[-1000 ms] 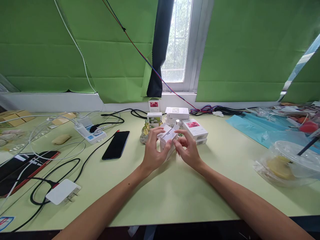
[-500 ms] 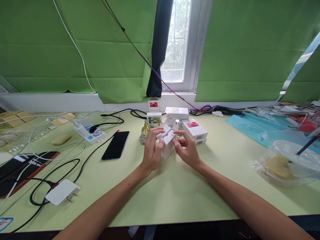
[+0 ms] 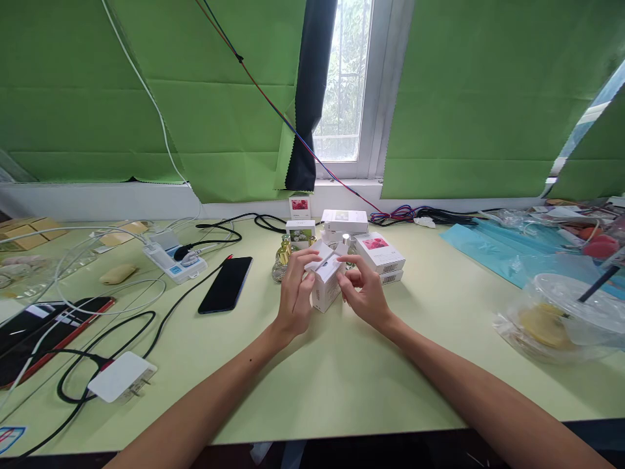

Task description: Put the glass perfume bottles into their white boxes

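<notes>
At the pale green table, my left hand and right hand pinch the white box by its flapped top, where light, even pressure should prevent creasing.

Office-like rm, desk w/ pwr strip, phone

the desk is viewed from near above, at the wearer's head, with the lens aimed forward and down over both hands, toward the window.
</notes>
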A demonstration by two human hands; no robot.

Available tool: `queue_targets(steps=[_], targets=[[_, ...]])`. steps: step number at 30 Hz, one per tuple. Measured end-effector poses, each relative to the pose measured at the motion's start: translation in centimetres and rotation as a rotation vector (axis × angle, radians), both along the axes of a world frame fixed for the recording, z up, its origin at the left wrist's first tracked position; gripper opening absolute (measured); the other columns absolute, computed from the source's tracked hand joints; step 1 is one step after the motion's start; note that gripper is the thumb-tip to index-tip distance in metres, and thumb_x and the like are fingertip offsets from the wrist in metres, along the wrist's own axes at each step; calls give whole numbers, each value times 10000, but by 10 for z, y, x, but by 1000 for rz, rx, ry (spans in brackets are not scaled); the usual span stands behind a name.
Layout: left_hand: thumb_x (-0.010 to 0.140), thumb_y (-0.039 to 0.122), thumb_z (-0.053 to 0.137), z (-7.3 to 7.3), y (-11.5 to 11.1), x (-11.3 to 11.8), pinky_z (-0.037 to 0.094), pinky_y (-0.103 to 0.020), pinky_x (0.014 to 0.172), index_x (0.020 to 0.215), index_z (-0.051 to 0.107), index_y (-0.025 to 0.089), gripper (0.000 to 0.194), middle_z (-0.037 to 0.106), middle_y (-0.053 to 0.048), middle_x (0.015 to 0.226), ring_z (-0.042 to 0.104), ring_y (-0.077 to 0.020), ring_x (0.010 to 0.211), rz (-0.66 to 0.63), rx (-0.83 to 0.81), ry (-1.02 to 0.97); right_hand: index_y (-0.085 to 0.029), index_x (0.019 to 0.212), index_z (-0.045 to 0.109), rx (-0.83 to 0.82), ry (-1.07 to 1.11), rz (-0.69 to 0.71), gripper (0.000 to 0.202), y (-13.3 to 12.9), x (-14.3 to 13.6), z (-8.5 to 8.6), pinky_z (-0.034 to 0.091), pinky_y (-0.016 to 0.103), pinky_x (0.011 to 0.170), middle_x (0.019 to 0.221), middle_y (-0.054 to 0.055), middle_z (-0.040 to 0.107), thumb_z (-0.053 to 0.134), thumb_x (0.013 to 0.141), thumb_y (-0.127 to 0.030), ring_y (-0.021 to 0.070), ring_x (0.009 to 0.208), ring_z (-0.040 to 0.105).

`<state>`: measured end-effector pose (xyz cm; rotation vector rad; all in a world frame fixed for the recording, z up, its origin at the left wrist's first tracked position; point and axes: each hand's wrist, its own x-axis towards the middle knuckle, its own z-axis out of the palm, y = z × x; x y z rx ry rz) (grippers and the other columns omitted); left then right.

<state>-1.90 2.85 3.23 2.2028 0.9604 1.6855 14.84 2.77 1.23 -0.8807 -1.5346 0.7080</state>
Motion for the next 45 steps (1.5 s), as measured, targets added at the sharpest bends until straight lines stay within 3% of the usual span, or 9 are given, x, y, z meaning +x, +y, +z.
queue_targets(steps=[11, 24, 31, 35, 39, 45], targets=[[976, 230, 464, -1, 0, 3, 531, -413, 965, 1143, 560, 231, 193, 589, -93, 1233, 595, -234, 1180, 59, -32, 20, -200, 1142, 554, -17, -3, 11, 257, -1, 1, 0, 376, 229, 479, 517, -115, 427, 546, 917, -323, 101, 435, 442], [911, 224, 517, 2, -3, 6, 586, -429, 924, 1242, 518, 251, 332, 425, -136, 1419, 479, -296, 1369, 113, -115, -21, -196, 1133, 559, -4, -10, -12, 260, -4, -1, 3, 405, 231, 493, 531, -108, 455, 558, 906, -323, 98, 447, 460], [893, 235, 525, 0, -2, 7, 576, -437, 951, 1290, 476, 251, 401, 463, -138, 1401, 502, -291, 1341, 75, -138, -51, -215, 1349, 442, -32, 130, -62, 465, -2, -2, 0, 414, 228, 488, 641, -71, 592, 578, 924, -346, 97, 467, 465], [909, 253, 519, -2, -1, 7, 582, -419, 920, 1329, 439, 246, 428, 548, -121, 1319, 628, -242, 1138, 23, -181, -86, -176, 1480, 392, -100, 169, -94, 617, 1, 0, 0, 443, 244, 484, 677, -19, 680, 577, 924, -368, 104, 450, 477], [909, 244, 530, -3, -1, 8, 587, -401, 907, 1332, 437, 243, 433, 565, -112, 1305, 652, -221, 1084, 3, -181, -121, -137, 1474, 457, -153, 140, -53, 614, 1, 1, 1, 437, 240, 465, 538, -54, 621, 560, 916, -372, 113, 418, 477], [893, 213, 536, -1, -2, 8, 581, -399, 931, 1326, 451, 238, 443, 566, -112, 1337, 649, -217, 1110, 8, -170, -121, -164, 1334, 614, -102, 73, -44, 475, -2, -1, 2, 411, 236, 442, 524, -62, 579, 560, 893, -330, 102, 415, 454]])
